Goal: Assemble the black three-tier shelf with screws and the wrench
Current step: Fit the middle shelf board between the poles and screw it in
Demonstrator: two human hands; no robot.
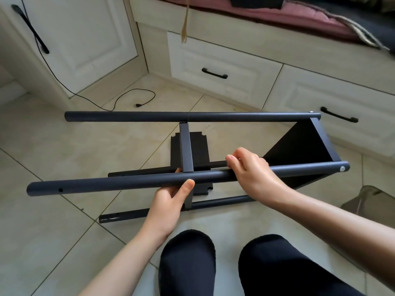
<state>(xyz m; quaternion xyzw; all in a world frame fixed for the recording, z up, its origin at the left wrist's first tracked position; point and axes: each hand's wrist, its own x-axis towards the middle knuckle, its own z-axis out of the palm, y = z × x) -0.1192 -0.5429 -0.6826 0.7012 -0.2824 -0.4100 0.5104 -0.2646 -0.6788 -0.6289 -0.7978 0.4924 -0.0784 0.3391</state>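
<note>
Beige tile floor [53,150] here. Lying on it: the half-built black shelf frame [303,146], a loose black cable [128,97] near the cabinets, and a grey bag [372,201] on the right.

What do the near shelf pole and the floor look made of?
Near pole: likely painted metal tube, matte black with a soft sheen, a drilled hole and a silver screw head at its right end. Both hands grip it, left hand, right hand. Floor: glossy beige tiles, probably ceramic, with grout lines.
</note>
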